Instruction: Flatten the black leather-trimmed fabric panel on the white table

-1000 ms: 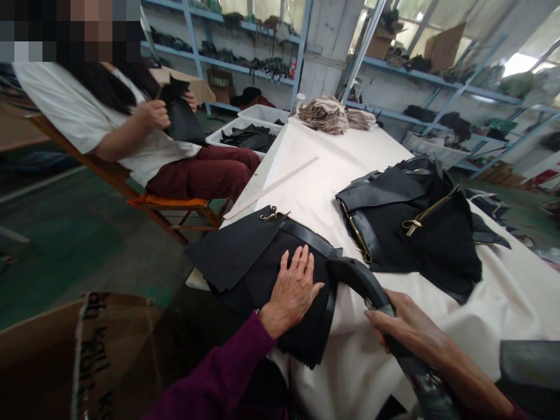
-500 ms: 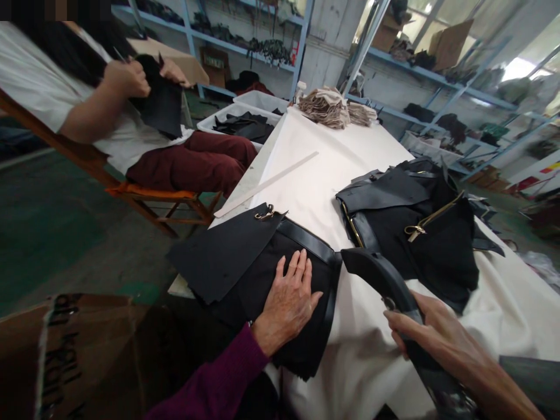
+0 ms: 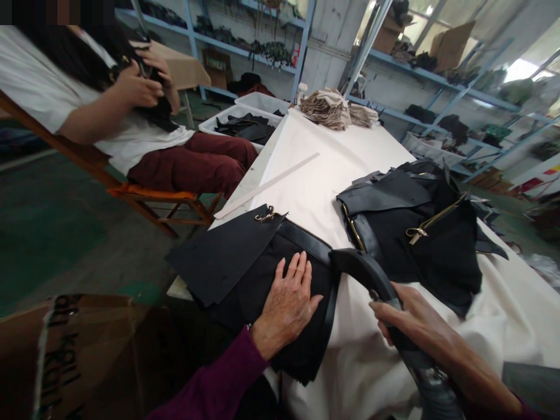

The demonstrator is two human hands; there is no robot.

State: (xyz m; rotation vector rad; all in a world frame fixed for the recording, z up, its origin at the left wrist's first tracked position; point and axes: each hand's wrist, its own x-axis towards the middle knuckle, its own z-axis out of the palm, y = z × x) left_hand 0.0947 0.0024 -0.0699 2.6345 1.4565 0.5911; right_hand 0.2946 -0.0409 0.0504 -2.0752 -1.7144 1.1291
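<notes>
My left hand [image 3: 289, 297] lies flat, fingers spread, on a black fabric piece [image 3: 258, 286] at the near left edge of the table. That piece has a shiny dark band [image 3: 306, 241] along its top and a small metal clasp [image 3: 265, 216] on its flap. In my right hand [image 3: 415, 315] is a black curved nozzle [image 3: 367, 271], its tip at the right end of the band. Beyond the nozzle, a pile of black pieces [image 3: 420, 216] with gold zips rests on the white cloth.
A seated person [image 3: 144, 116] on a wooden chair is at the left. A long flat strip [image 3: 266, 186] lies on the white table cloth [image 3: 301, 181]. Folded beige cloths [image 3: 326, 109] and white bins [image 3: 258, 104] are farther back. A cardboard box [image 3: 96, 356] stands at lower left.
My right hand and the nozzle have moved a little left, bringing the tip onto the band's end. My left hand stays in place. The seated person's hands have shifted up and right.
</notes>
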